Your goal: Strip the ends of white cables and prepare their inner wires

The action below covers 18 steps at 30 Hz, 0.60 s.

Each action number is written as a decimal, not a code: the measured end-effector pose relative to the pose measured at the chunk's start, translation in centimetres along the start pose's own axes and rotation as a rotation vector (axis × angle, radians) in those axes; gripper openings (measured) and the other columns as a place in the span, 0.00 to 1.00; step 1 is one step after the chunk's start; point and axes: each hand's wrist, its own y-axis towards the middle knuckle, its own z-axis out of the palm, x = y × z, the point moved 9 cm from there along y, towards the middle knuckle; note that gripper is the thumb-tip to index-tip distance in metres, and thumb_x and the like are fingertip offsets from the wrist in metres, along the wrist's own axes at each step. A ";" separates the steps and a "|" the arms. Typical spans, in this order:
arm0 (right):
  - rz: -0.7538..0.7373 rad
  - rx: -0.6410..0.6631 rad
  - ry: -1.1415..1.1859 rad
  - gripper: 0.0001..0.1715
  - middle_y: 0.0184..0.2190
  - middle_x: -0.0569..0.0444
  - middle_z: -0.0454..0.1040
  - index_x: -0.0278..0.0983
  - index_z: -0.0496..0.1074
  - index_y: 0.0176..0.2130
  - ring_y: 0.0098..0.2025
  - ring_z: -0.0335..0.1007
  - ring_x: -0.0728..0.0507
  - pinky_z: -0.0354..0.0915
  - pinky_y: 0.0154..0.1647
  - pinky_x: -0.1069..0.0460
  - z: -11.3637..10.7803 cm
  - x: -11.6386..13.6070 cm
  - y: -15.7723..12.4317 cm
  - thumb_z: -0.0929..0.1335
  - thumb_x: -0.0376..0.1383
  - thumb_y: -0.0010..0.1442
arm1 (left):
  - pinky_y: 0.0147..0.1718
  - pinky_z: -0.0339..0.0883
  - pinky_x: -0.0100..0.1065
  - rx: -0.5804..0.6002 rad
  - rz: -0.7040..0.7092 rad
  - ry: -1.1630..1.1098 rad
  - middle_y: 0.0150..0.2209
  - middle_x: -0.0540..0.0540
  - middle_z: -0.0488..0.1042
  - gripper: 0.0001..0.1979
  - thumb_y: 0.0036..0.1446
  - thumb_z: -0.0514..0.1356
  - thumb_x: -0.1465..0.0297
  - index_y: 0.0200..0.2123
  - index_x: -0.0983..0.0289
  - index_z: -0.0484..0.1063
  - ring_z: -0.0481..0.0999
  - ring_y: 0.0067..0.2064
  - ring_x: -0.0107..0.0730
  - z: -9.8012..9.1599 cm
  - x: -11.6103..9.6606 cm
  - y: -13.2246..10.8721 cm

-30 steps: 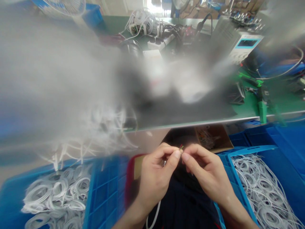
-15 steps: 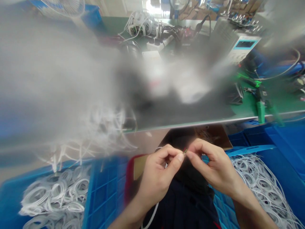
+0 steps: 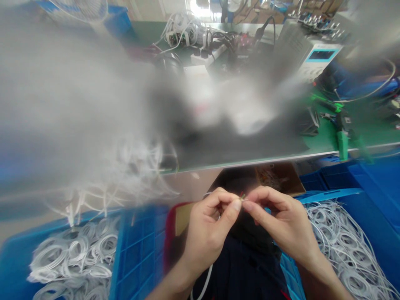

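Note:
Over my lap, my left hand point(image 3: 208, 227) is closed, thumb and forefinger pinching the end of a white cable point(image 3: 205, 285) whose loop hangs down below the palm. Short thin wires point(image 3: 242, 196), red and greenish among them, stick out past the fingertips. My right hand point(image 3: 283, 223) meets it from the right, also in a pinch, its thumb and forefinger on a pale wire at that same end. The fingertips hide most of the wires, so their number cannot be told.
Blue crates with coiled white cables point(image 3: 75, 254) and more coils point(image 3: 340, 241) flank me. On the green bench point(image 3: 328, 141) are green-handled pliers point(image 3: 343, 141) and an instrument with a display point(image 3: 321, 56). White cable ends point(image 3: 93, 196) overhang the edge; a large blur covers the left.
My right fingers have shifted slightly and now hold a pale wire. The coloured wires stand more spread apart at my left fingertips. The hanging cable loop has moved a little right.

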 end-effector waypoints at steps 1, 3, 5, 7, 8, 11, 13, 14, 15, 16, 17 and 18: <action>0.005 -0.013 0.010 0.07 0.29 0.58 0.81 0.40 0.81 0.35 0.30 0.76 0.47 0.71 0.32 0.55 0.1 -0.2 -0.2 0.76 0.37 0.68 | 0.37 0.64 0.33 -0.008 0.003 -0.005 0.35 0.52 0.74 0.09 0.73 0.65 0.67 0.37 0.62 0.80 0.72 0.37 0.32 0.0 0.0 0.0; 0.018 -0.036 0.052 0.07 0.29 0.58 0.80 0.40 0.80 0.35 0.29 0.75 0.48 0.70 0.32 0.56 0.6 -0.5 -0.5 0.75 0.37 0.67 | 0.37 0.64 0.33 -0.027 0.013 -0.025 0.35 0.52 0.74 0.08 0.72 0.65 0.68 0.38 0.62 0.80 0.72 0.37 0.32 0.1 0.0 -0.1; 0.045 -0.044 0.113 0.07 0.28 0.58 0.79 0.39 0.78 0.35 0.28 0.73 0.49 0.69 0.30 0.56 1.3 -0.8 -0.7 0.74 0.37 0.68 | 0.37 0.65 0.33 -0.053 0.032 -0.050 0.35 0.52 0.74 0.08 0.72 0.65 0.69 0.38 0.62 0.80 0.72 0.37 0.33 0.1 -0.1 -0.2; 0.067 -0.039 0.160 0.08 0.28 0.59 0.78 0.39 0.77 0.35 0.27 0.71 0.49 0.69 0.29 0.56 1.8 -1.1 -0.8 0.74 0.38 0.67 | 0.37 0.65 0.33 -0.085 0.058 -0.060 0.35 0.52 0.74 0.08 0.73 0.64 0.69 0.38 0.61 0.80 0.72 0.37 0.33 0.0 -0.3 -0.4; 0.065 -0.037 0.164 0.08 0.28 0.58 0.77 0.39 0.77 0.35 0.27 0.71 0.49 0.69 0.29 0.56 2.0 -1.0 -0.8 0.74 0.38 0.67 | 0.37 0.65 0.34 -0.097 0.068 -0.047 0.35 0.52 0.74 0.08 0.73 0.64 0.69 0.38 0.61 0.79 0.73 0.37 0.33 -0.1 -0.4 -0.5; 0.003 -0.049 0.077 0.07 0.27 0.59 0.76 0.39 0.77 0.35 0.27 0.70 0.49 0.68 0.29 0.56 1.5 -0.2 -0.4 0.74 0.35 0.67 | 0.36 0.65 0.34 -0.098 0.103 0.074 0.35 0.52 0.74 0.07 0.73 0.64 0.70 0.39 0.61 0.80 0.73 0.36 0.33 -0.2 -1.0 -0.5; -0.050 -0.045 -0.018 0.07 0.26 0.60 0.75 0.40 0.77 0.34 0.26 0.69 0.50 0.67 0.28 0.56 0.9 0.4 -0.1 0.74 0.32 0.66 | 0.36 0.66 0.34 -0.083 0.135 0.174 0.36 0.52 0.75 0.05 0.72 0.64 0.71 0.40 0.61 0.80 0.74 0.36 0.33 -0.3 -1.6 -0.4; -0.073 -0.037 -0.057 0.07 0.25 0.61 0.75 0.40 0.76 0.34 0.25 0.69 0.50 0.66 0.27 0.56 0.7 0.7 0.0 0.74 0.32 0.66 | 0.36 0.66 0.34 -0.075 0.153 0.213 0.36 0.52 0.76 0.05 0.72 0.64 0.72 0.40 0.61 0.80 0.74 0.36 0.32 -0.3 -1.9 -0.3; -0.092 -0.027 -0.087 0.07 0.26 0.61 0.75 0.40 0.77 0.34 0.26 0.69 0.50 0.66 0.28 0.56 0.5 0.9 0.2 0.74 0.31 0.66 | 0.36 0.65 0.34 -0.067 0.171 0.243 0.36 0.52 0.76 0.05 0.72 0.64 0.72 0.40 0.61 0.80 0.74 0.36 0.32 -0.3 -2.2 -0.3; -0.107 -0.016 -0.106 0.07 0.26 0.61 0.75 0.40 0.77 0.35 0.26 0.70 0.50 0.67 0.28 0.57 0.4 1.0 0.3 0.74 0.31 0.66 | 0.35 0.65 0.34 -0.058 0.180 0.266 0.36 0.52 0.76 0.05 0.72 0.64 0.72 0.40 0.61 0.80 0.74 0.35 0.31 -0.3 -2.5 -0.2; -0.118 -0.007 -0.113 0.07 0.26 0.62 0.76 0.41 0.77 0.35 0.27 0.71 0.50 0.67 0.29 0.57 0.3 1.0 0.3 0.74 0.31 0.66 | 0.34 0.64 0.33 -0.049 0.182 0.284 0.35 0.51 0.75 0.06 0.72 0.64 0.73 0.39 0.62 0.79 0.73 0.34 0.30 -0.3 -2.6 -0.2; -0.120 0.001 -0.111 0.06 0.27 0.62 0.77 0.41 0.77 0.35 0.27 0.72 0.51 0.68 0.30 0.57 0.2 1.0 0.4 0.74 0.31 0.66 | 0.33 0.64 0.33 -0.041 0.178 0.296 0.34 0.51 0.75 0.06 0.71 0.64 0.73 0.38 0.62 0.79 0.72 0.33 0.30 -0.2 -2.6 -0.1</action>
